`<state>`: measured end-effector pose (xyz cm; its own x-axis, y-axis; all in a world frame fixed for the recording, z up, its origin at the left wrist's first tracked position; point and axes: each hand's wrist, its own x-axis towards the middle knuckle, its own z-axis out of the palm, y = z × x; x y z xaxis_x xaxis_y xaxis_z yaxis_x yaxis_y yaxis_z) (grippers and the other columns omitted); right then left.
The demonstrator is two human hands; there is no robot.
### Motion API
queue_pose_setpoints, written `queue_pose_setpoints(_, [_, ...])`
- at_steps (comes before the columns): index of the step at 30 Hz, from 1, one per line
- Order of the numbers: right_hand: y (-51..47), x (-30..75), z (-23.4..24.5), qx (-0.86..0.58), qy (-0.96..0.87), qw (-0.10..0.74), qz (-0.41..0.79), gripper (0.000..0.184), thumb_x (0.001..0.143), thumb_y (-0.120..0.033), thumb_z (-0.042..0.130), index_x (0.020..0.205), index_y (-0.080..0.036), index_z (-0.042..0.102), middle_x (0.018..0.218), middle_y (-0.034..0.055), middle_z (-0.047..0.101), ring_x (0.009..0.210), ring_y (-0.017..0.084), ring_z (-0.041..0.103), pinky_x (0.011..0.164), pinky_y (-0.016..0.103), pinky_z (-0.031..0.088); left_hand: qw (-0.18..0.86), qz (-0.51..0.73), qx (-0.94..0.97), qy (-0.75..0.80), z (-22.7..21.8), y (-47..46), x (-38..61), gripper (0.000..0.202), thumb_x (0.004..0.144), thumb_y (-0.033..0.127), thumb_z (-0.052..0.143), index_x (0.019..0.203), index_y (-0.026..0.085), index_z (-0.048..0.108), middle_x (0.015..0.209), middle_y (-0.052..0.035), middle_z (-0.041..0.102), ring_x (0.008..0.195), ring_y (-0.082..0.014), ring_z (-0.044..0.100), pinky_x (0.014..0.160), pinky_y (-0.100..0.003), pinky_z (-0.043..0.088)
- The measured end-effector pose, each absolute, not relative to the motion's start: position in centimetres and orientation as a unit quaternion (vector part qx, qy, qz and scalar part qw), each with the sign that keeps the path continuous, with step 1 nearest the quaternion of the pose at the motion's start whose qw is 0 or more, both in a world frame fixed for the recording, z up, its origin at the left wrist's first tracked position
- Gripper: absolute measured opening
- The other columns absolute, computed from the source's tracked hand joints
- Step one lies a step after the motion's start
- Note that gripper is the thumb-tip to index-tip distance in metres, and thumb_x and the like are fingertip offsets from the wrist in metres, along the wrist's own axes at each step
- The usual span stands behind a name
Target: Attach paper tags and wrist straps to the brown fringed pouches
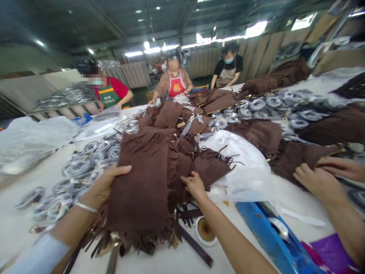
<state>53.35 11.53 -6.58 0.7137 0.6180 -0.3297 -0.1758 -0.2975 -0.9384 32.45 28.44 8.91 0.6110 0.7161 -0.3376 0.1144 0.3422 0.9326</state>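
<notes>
A stack of brown suede fringed bags lies in front of me on the white table. My left hand, a bangle on its wrist, grips the left edge of the top bag, thumb across the suede. My right hand is closed in a pinch on the fringed edge of the bags at the stack's right side. Dark straps and metal fittings stick out from under the stack near me.
Another person's two hands rest on brown bags at the right. Coiled wrapped straps lie at left and far right. White plastic bag, blue tool, small cup sit near. Three workers stand across the table.
</notes>
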Motion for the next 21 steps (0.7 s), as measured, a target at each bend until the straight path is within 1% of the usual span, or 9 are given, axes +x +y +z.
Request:
queue_pose_setpoints(3, [11.9, 53.5, -6.7, -0.677, -0.117, 0.611, 0.393, 0.048, 0.081, -0.037, 0.055, 0.123, -0.016, 0.050, 0.100, 0.0073, 0.070, 0.091, 0.021, 0.067, 0.075, 0.031, 0.054, 0.633, 0.119, 0.665, 0.378, 4.1, 27.3, 37.6, 0.051, 0.069, 0.031, 0.071, 0.115, 0.014, 0.058, 0.096, -0.0119, 0.073, 0.083, -0.0294, 0.070, 0.077, -0.042, 0.057])
queue_pose_setpoints(6, [11.3, 53.8, -6.2, -0.617, -0.094, 0.639, 0.449, 0.036, 0.084, -0.036, 0.049, 0.113, -0.016, 0.058, 0.102, 0.0092, 0.071, 0.089, 0.021, 0.069, 0.073, 0.032, 0.055, 0.560, 0.116, 0.717, 0.399, 1.3, 27.3, 40.3, 0.042, 0.065, 0.035, 0.074, 0.100, 0.014, 0.063, 0.098, -0.0138, 0.072, 0.093, -0.0330, 0.067, 0.082, -0.044, 0.053])
queue_pose_setpoints(9, [10.8, 53.5, -5.4, -0.559, -0.066, 0.668, 0.486, 0.045, 0.090, -0.049, 0.036, 0.109, -0.017, 0.061, 0.105, 0.0114, 0.071, 0.090, 0.022, 0.070, 0.075, 0.038, 0.056, 0.475, 0.147, 0.754, 0.430, 0.5, 27.9, 40.9, 0.041, 0.056, 0.039, 0.081, 0.083, 0.015, 0.062, 0.107, -0.0182, 0.067, 0.117, -0.0412, 0.052, 0.096, -0.047, 0.042])
queue_pose_setpoints(10, [10.9, 53.2, -5.0, -0.533, -0.048, 0.684, 0.495, 0.048, 0.089, -0.053, 0.036, 0.108, -0.017, 0.062, 0.105, 0.0113, 0.071, 0.091, 0.022, 0.070, 0.078, 0.038, 0.056, 0.448, 0.153, 0.765, 0.436, 0.5, 28.1, 40.9, 0.041, 0.053, 0.040, 0.082, 0.077, 0.015, 0.061, 0.108, -0.0201, 0.066, 0.122, -0.0439, 0.046, 0.099, -0.048, 0.039])
queue_pose_setpoints(12, [11.4, 52.3, -4.1, -0.482, -0.012, 0.714, 0.507, 0.046, 0.084, -0.053, 0.050, 0.105, -0.015, 0.063, 0.102, 0.0114, 0.072, 0.091, 0.022, 0.070, 0.081, 0.037, 0.056, 0.417, 0.151, 0.784, 0.434, 0.9, 28.1, 41.0, 0.040, 0.053, 0.043, 0.082, 0.073, 0.016, 0.061, 0.105, -0.0211, 0.067, 0.123, -0.0460, 0.044, 0.098, -0.048, 0.039])
queue_pose_setpoints(14, [12.4, 51.3, -3.0, -0.453, 0.013, 0.736, 0.503, 0.040, 0.074, -0.041, 0.066, 0.101, -0.011, 0.065, 0.095, 0.0120, 0.074, 0.085, 0.023, 0.071, 0.078, 0.036, 0.056, 0.441, 0.127, 0.782, 0.422, 1.7, 27.8, 40.9, 0.041, 0.058, 0.046, 0.080, 0.080, 0.016, 0.064, 0.100, -0.0174, 0.070, 0.113, -0.0425, 0.055, 0.089, -0.044, 0.047])
queue_pose_setpoints(17, [13.9, 50.1, -1.0, -0.450, 0.007, 0.758, 0.472, 0.036, 0.064, -0.025, 0.072, 0.096, -0.009, 0.067, 0.089, 0.0104, 0.075, 0.073, 0.021, 0.071, 0.071, 0.033, 0.057, 0.592, 0.061, 0.687, 0.418, 3.6, 27.4, 39.8, 0.044, 0.066, 0.047, 0.077, 0.097, 0.018, 0.066, 0.099, -0.0114, 0.073, 0.095, -0.0337, 0.067, 0.078, -0.039, 0.056])
queue_pose_setpoints(19, [14.2, 49.2, 0.3, -0.442, -0.014, 0.768, 0.463, 0.034, 0.059, -0.019, 0.073, 0.092, -0.010, 0.070, 0.085, 0.0086, 0.075, 0.068, 0.020, 0.070, 0.067, 0.030, 0.056, 0.684, 0.025, 0.589, 0.429, 4.9, 27.4, 38.2, 0.039, 0.068, 0.042, 0.077, 0.097, 0.017, 0.067, 0.095, -0.0126, 0.074, 0.089, -0.0322, 0.070, 0.077, -0.039, 0.057])
queue_pose_setpoints(21, [13.8, 48.3, 1.6, -0.436, -0.042, 0.766, 0.470, 0.033, 0.054, -0.016, 0.074, 0.086, -0.011, 0.072, 0.081, 0.0077, 0.075, 0.067, 0.020, 0.070, 0.063, 0.028, 0.055, 0.723, 0.022, 0.528, 0.446, 5.8, 27.5, 36.5, 0.034, 0.068, 0.034, 0.079, 0.094, 0.016, 0.069, 0.087, -0.0131, 0.075, 0.083, -0.0336, 0.071, 0.075, -0.041, 0.059])
